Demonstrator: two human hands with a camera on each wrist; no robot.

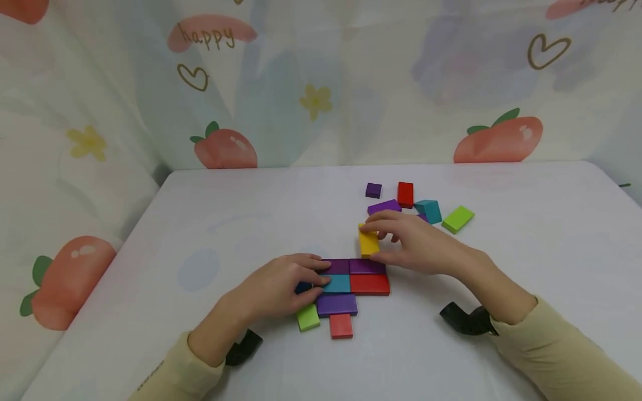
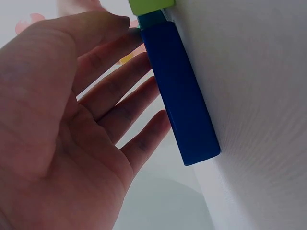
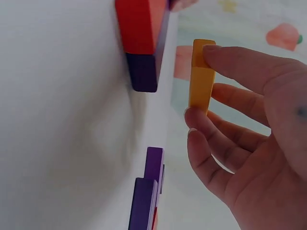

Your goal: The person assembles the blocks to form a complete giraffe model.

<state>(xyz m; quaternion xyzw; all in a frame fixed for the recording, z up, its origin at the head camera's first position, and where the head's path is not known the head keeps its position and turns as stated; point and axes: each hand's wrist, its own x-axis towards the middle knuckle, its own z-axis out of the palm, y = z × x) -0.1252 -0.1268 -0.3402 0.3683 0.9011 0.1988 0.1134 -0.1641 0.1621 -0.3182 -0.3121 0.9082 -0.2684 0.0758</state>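
We pinch a yellow block [image 1: 368, 245] in our right grip [image 1: 413, 239]; our left grip [image 1: 281, 284] touches a teal block [image 1: 340, 284] on the desk [image 1: 401, 356].

A pale printed cloth backdrop [image 1: 381, 133] rises behind a white tabletop [image 1: 150, 250]. On it, brown lettering reading "happy" [image 1: 210, 35] crosses a coral patch, above a heart outline [image 1: 193, 77]; a larger heart outline [image 1: 549, 52] sits toward the upper right. Between two printed peaches [image 1: 228, 150], but higher, is a yellow flower [image 1: 316, 102]. The side cloth [image 1: 30, 189] at left bears similar prints, and the tabletop a faint blue spot [image 1: 199, 270].
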